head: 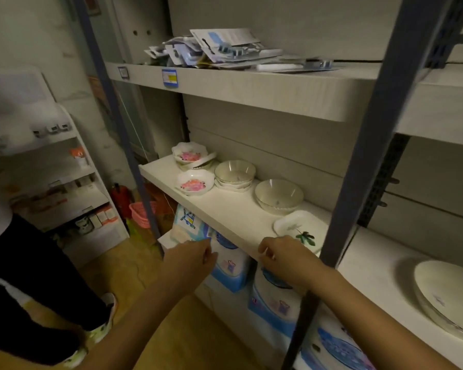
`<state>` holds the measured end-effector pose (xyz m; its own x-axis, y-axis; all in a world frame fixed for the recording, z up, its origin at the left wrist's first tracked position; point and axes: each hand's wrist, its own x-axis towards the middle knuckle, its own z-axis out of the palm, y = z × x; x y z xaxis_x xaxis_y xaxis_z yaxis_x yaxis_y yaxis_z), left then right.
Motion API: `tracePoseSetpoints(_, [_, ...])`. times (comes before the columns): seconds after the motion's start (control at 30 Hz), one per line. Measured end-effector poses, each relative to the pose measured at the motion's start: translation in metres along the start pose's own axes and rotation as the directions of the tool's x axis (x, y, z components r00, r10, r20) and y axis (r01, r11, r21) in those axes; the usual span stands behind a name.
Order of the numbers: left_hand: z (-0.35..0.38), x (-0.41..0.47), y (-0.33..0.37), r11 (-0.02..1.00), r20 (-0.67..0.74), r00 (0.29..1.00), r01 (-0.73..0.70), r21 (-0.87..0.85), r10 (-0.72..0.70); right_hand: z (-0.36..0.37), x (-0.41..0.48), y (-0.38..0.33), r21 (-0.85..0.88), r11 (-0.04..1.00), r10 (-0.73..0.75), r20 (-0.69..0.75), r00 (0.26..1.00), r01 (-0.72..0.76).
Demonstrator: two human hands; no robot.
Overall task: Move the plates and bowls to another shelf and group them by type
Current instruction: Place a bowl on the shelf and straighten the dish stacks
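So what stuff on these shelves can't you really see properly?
All in the head view:
- Round plates on the right shelf: cut off by the picture's edge, so the count is unclear.
- Leaf-patterned plate: its near edge is hidden behind the right hand.
- Blue label on the top shelf edge: too small and blurred to read.
- Packets on top: a jumbled, blurry pile, contents unclear.
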<state>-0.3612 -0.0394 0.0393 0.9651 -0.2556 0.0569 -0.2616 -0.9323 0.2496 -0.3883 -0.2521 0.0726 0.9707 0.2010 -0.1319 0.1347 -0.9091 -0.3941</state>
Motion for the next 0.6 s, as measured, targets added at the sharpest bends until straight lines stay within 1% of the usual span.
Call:
tracePoseSetpoints(0.1, [-0.001,0.044,-0.017,0.997,-0.054,0.995,-0.081,0.004,0.081,-0.002,0.036,0.0,-0.016,0.999,0.05,-0.045,0.998,-0.05])
tracePoseSetpoints(0.17, [0.002,0.069,-0.023,0.991,-0.065,0.989,-0.132,-0.004,0.131,-0.002,0.053,0.003,-0.018,0.994,0.104,-0.06,0.993,-0.105])
tracePoseSetpoints(0.27, [0.011,0.11,-0.026,0.975,-0.009,0.976,-0.216,-0.051,0.216,-0.002,0.072,0.013,0.006,0.976,0.219,-0.065,0.973,-0.22])
tracePoseSetpoints(0.37, [0.022,0.154,-0.026,0.946,0.047,0.946,-0.318,-0.064,0.322,-0.004,0.085,0.025,0.036,0.937,0.35,-0.099,0.932,-0.348])
tracePoseSetpoints(0.43, [0.029,0.184,-0.022,0.917,0.074,0.914,-0.395,-0.055,0.398,-0.002,0.092,0.033,0.062,0.899,0.437,-0.115,0.892,-0.433])
tracePoseSetpoints(0.5, [0.036,0.214,-0.016,0.89,0.109,0.883,-0.453,-0.051,0.456,-0.001,0.098,0.042,0.081,0.842,0.539,-0.133,0.832,-0.533])
tracePoseSetpoints(0.53, [0.038,0.227,-0.013,0.88,0.129,0.87,-0.473,-0.051,0.475,0.0,0.1,0.048,0.101,0.801,0.599,-0.134,0.79,-0.59])
tracePoseSetpoints(0.6, [0.043,0.252,-0.006,0.853,0.144,0.841,-0.521,-0.039,0.521,0.005,0.104,0.058,0.176,0.691,0.723,-0.149,0.675,-0.701])
